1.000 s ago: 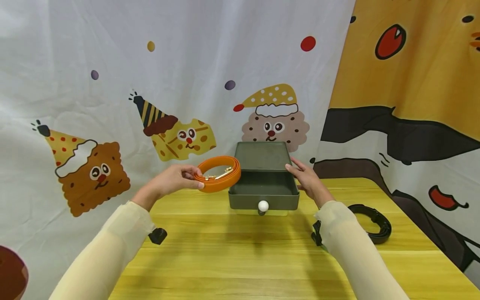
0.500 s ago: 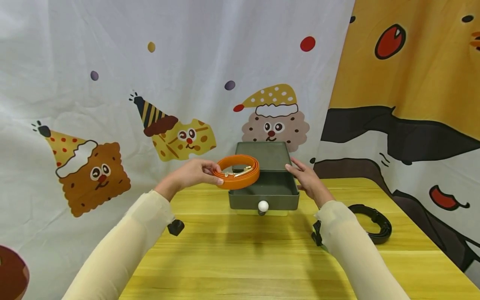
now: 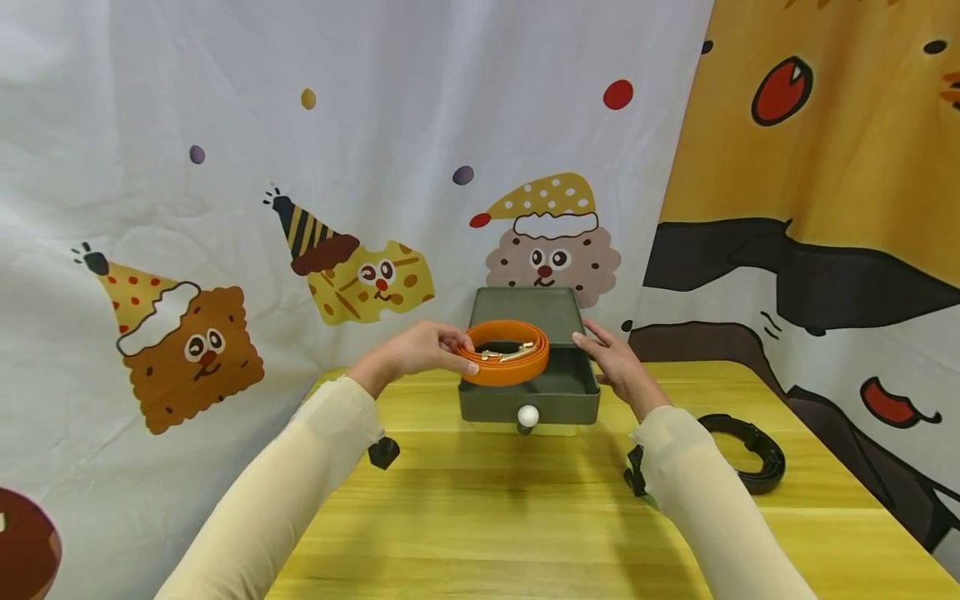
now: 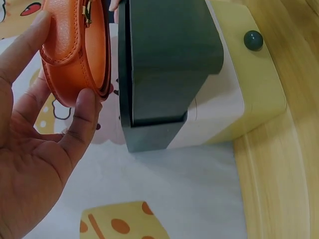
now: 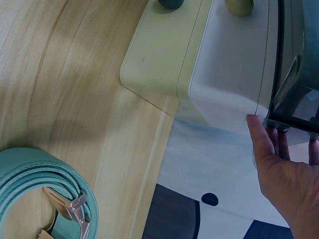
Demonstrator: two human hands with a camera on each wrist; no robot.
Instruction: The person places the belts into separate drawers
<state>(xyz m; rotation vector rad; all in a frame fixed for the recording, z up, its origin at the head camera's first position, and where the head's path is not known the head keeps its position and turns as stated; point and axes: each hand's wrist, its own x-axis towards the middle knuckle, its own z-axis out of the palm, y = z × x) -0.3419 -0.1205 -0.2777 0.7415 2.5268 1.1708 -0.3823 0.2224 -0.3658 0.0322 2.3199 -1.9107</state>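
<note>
My left hand (image 3: 420,350) pinches a coiled orange belt (image 3: 502,373) with a gold buckle, thumb at its near side and fingers behind. The belt hangs over the pulled-out top drawer (image 3: 487,408) of a small drawer unit, overlapping its left half in the head view. That drawer is dark green with a white knob (image 3: 528,416); its visible inside is bare. In the left wrist view the belt (image 4: 70,55) stands beside the drawer's rim. My right hand (image 3: 618,367) rests against the unit's right side near the top, fingers fairly straight and touching its edge (image 5: 266,107).
A coiled black belt (image 3: 768,467) lies on the wooden table (image 3: 525,533) at the right. A teal coiled belt (image 5: 75,179) shows in the right wrist view, mostly hidden by the right forearm in the head view. A printed curtain (image 3: 390,125) hangs behind.
My left hand has carried the orange belt rightward, from left of the drawer to over its opening. The right hand stays at the unit's side.
</note>
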